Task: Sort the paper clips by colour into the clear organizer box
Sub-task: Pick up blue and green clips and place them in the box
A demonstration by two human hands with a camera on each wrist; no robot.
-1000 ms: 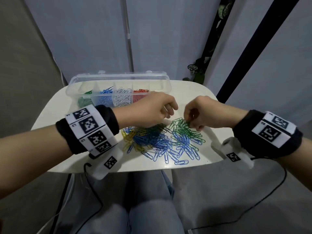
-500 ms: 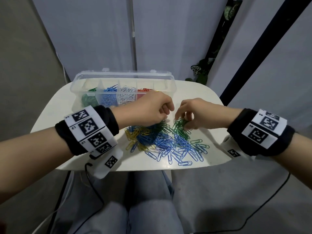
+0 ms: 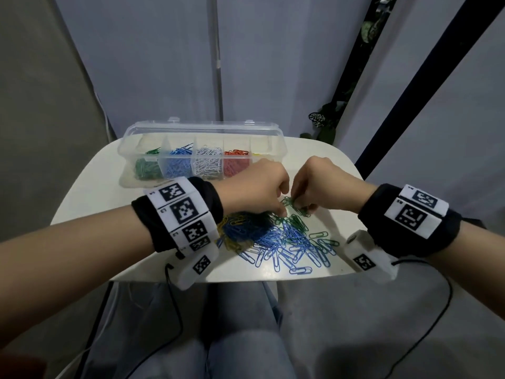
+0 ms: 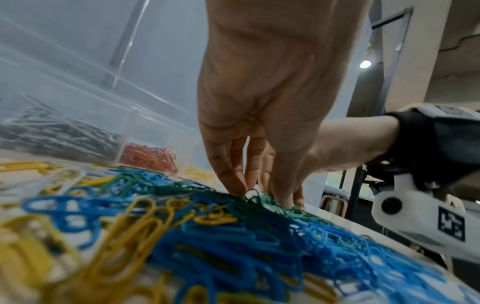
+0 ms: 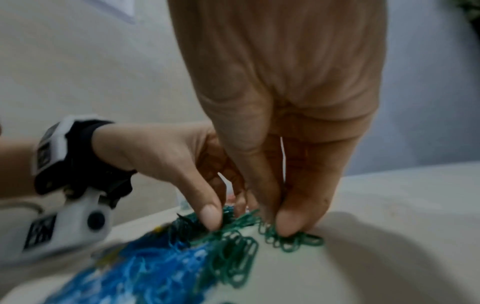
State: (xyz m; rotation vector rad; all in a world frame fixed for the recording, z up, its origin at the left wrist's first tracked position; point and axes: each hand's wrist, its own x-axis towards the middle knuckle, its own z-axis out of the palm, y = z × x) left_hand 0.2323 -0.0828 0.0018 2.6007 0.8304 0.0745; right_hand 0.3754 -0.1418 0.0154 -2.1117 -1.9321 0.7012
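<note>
The clear organizer box (image 3: 202, 132) stands open at the back of the white table (image 3: 90, 192), with green, blue, white, red and yellow clips in separate compartments. A mixed pile of blue, green and yellow paper clips (image 3: 273, 239) lies near the front edge. My left hand (image 3: 282, 212) and right hand (image 3: 303, 209) meet fingertip to fingertip over a bunch of green clips (image 3: 293, 207) at the pile's far side. In the right wrist view, my right hand (image 5: 278, 224) pinches green clips (image 5: 291, 240) between thumb and fingers. My left hand (image 5: 223, 214) pinches the neighbouring green clips.
My legs (image 3: 218, 337) are under the table's front edge. Sensor cables (image 3: 175, 310) hang from both wrists. A dark pole (image 3: 426, 91) and a plant (image 3: 325, 121) stand behind the table to the right. The box's red compartment (image 4: 148, 158) is just beyond the left hand.
My right hand has moved left until its fingertips meet the left hand's. Both now hold the green clips at the pile's far side.
</note>
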